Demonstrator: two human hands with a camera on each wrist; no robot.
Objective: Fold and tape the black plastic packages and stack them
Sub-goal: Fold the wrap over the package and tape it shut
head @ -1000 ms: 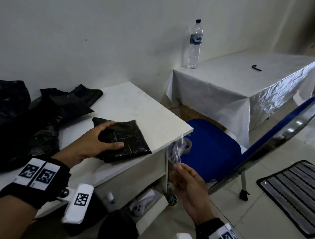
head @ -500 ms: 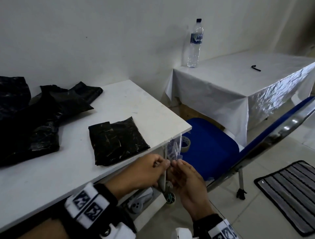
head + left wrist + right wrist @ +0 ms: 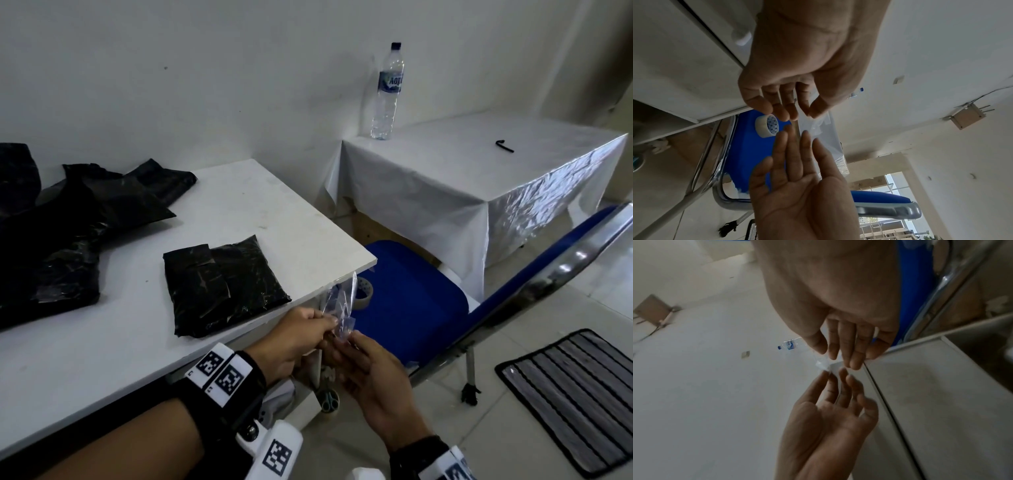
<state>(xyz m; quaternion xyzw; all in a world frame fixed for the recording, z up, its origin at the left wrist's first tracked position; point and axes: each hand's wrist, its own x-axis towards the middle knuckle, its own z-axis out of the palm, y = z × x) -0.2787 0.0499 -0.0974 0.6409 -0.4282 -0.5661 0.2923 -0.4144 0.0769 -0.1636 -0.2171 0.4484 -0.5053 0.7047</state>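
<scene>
A folded black package lies near the front right corner of the white table. More black packages are piled at the table's left. A clear tape strip hangs from the table's right edge. My left hand pinches the strip between thumb and fingers; the left wrist view shows the pinch on the tape strip. My right hand is just below it, fingers straight, their tips touching the strip's lower end. The tape roll lies on the blue chair.
The blue chair stands right beside the table. Behind it is a second table under a white cloth, with a water bottle and a small black tool. A striped mat lies on the floor. Scissors sit under the table.
My left hand has let go of the folded package and come down to the hanging tape strip. My right hand's fingers have straightened beside the strip.
</scene>
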